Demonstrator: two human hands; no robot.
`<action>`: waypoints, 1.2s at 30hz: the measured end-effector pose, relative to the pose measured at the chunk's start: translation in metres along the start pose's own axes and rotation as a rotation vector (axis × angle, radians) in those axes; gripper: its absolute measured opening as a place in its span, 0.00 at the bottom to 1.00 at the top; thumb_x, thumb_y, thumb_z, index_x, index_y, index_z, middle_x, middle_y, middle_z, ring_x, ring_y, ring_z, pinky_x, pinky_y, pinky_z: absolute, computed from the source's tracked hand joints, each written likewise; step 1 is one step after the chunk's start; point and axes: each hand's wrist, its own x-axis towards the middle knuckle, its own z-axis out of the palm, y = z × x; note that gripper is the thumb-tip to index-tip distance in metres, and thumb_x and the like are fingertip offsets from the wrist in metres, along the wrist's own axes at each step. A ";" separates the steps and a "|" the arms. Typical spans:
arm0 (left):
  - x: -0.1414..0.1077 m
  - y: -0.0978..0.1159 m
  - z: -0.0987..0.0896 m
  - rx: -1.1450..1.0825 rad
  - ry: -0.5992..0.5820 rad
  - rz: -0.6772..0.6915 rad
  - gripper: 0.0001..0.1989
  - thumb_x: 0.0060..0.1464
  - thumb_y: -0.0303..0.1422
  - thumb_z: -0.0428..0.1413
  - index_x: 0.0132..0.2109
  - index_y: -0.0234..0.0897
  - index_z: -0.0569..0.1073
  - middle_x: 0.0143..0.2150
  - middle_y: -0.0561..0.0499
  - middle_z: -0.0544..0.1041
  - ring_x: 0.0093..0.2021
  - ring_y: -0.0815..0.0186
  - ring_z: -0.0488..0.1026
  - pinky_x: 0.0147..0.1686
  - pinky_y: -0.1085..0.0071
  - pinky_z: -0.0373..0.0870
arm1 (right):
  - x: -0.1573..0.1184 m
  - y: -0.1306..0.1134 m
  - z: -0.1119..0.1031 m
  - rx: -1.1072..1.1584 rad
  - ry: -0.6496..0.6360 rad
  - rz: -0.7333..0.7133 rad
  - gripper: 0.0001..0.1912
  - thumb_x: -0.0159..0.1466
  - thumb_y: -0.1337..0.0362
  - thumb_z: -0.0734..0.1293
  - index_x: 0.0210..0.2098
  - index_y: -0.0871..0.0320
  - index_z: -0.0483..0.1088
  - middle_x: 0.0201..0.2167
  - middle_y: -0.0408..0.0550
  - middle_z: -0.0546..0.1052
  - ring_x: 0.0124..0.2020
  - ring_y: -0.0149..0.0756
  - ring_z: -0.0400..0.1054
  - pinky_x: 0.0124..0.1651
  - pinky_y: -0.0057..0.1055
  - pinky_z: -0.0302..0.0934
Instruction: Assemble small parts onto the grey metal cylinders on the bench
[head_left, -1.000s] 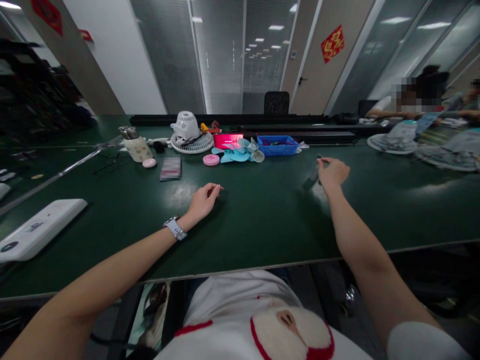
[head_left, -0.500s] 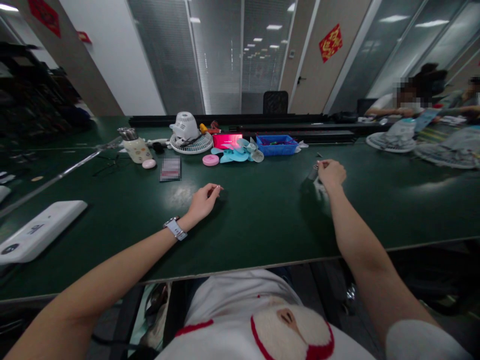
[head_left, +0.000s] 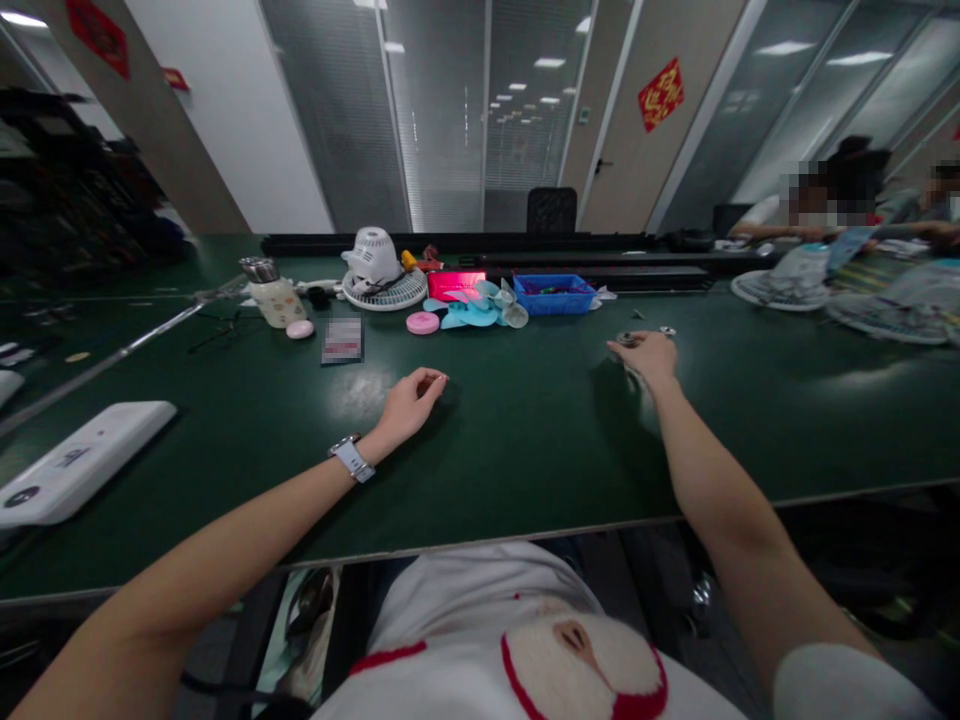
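My right hand [head_left: 651,357] reaches over the right half of the dark green table [head_left: 517,440]. Its fingers are closed round a small silver metal part [head_left: 627,340], mostly covered by the fingers; whitish wire-like strands show beneath the palm. A small silver-and-white piece [head_left: 667,331] shows just behind the knuckles. My left hand [head_left: 411,402], with a watch [head_left: 351,458] on its wrist, rests on the table left of centre. Its thumb and fingers are drawn together, and whether anything tiny is between them cannot be made out.
Along the back are a white fan body [head_left: 373,258] on its grille, light blue fan blades [head_left: 480,308], a pink round piece [head_left: 422,323] and a blue tray [head_left: 553,293]. A bottle [head_left: 274,300] and white device [head_left: 86,460] are left. People [head_left: 817,205] sit far right.
My right hand has turned and shifted slightly left, its fingers now over the silver part. A small silver-and-white piece now shows behind it. My left hand has hardly moved.
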 end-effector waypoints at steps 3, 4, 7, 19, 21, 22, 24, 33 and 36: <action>-0.002 0.008 0.000 -0.010 0.000 0.074 0.19 0.61 0.46 0.52 0.49 0.40 0.77 0.39 0.49 0.79 0.40 0.62 0.73 0.38 0.67 0.67 | -0.036 -0.045 0.010 0.258 -0.126 -0.182 0.24 0.53 0.54 0.76 0.45 0.63 0.78 0.40 0.57 0.82 0.45 0.45 0.77 0.52 0.39 0.69; -0.004 0.013 0.000 -0.013 -0.007 0.099 0.19 0.60 0.47 0.53 0.50 0.41 0.77 0.39 0.49 0.79 0.40 0.62 0.73 0.38 0.67 0.67 | -0.054 -0.063 0.013 0.381 -0.210 -0.256 0.26 0.53 0.53 0.76 0.46 0.63 0.77 0.41 0.56 0.82 0.44 0.44 0.77 0.50 0.37 0.70; -0.009 0.027 0.000 -0.032 -0.032 0.152 0.20 0.59 0.47 0.54 0.52 0.43 0.77 0.40 0.49 0.79 0.40 0.62 0.73 0.40 0.67 0.67 | -0.113 -0.113 0.019 0.605 -0.484 -0.490 0.25 0.51 0.53 0.78 0.44 0.60 0.78 0.40 0.52 0.82 0.40 0.42 0.78 0.47 0.36 0.72; -0.006 0.038 0.005 0.025 -0.051 0.247 0.15 0.57 0.46 0.58 0.44 0.45 0.83 0.44 0.48 0.77 0.47 0.59 0.71 0.48 0.63 0.67 | -0.179 -0.134 0.027 0.687 -0.618 -0.660 0.20 0.53 0.56 0.77 0.44 0.55 0.79 0.37 0.46 0.83 0.38 0.41 0.78 0.44 0.34 0.72; -0.003 0.041 0.001 0.021 -0.024 0.254 0.14 0.58 0.45 0.57 0.44 0.45 0.83 0.44 0.48 0.78 0.47 0.59 0.71 0.49 0.63 0.66 | -0.182 -0.135 0.028 0.685 -0.612 -0.664 0.20 0.53 0.54 0.76 0.44 0.56 0.79 0.37 0.46 0.83 0.38 0.41 0.78 0.44 0.34 0.72; -0.002 0.041 -0.001 0.015 0.001 0.251 0.14 0.58 0.45 0.57 0.44 0.45 0.82 0.43 0.48 0.78 0.47 0.59 0.71 0.49 0.63 0.66 | -0.183 -0.135 0.028 0.685 -0.611 -0.662 0.21 0.53 0.54 0.77 0.43 0.56 0.79 0.37 0.46 0.82 0.38 0.40 0.78 0.45 0.34 0.72; 0.000 0.037 -0.006 0.020 0.049 0.236 0.15 0.59 0.44 0.57 0.46 0.45 0.82 0.42 0.49 0.79 0.46 0.60 0.71 0.48 0.64 0.66 | -0.182 -0.137 0.027 0.688 -0.610 -0.655 0.21 0.52 0.53 0.77 0.43 0.57 0.79 0.37 0.48 0.82 0.38 0.41 0.78 0.46 0.35 0.72; -0.002 0.000 -0.005 0.207 -0.158 0.078 0.15 0.55 0.47 0.58 0.43 0.47 0.83 0.34 0.49 0.79 0.38 0.59 0.71 0.40 0.64 0.65 | -0.056 -0.070 0.015 0.393 -0.126 -0.277 0.22 0.55 0.53 0.75 0.45 0.61 0.77 0.41 0.55 0.82 0.45 0.45 0.77 0.51 0.40 0.70; 0.000 -0.001 -0.004 0.176 -0.153 0.103 0.18 0.57 0.48 0.56 0.46 0.46 0.82 0.34 0.49 0.80 0.37 0.60 0.72 0.38 0.65 0.64 | -0.016 -0.025 0.010 0.092 0.038 -0.095 0.23 0.57 0.54 0.73 0.46 0.62 0.77 0.42 0.59 0.81 0.47 0.49 0.75 0.53 0.45 0.67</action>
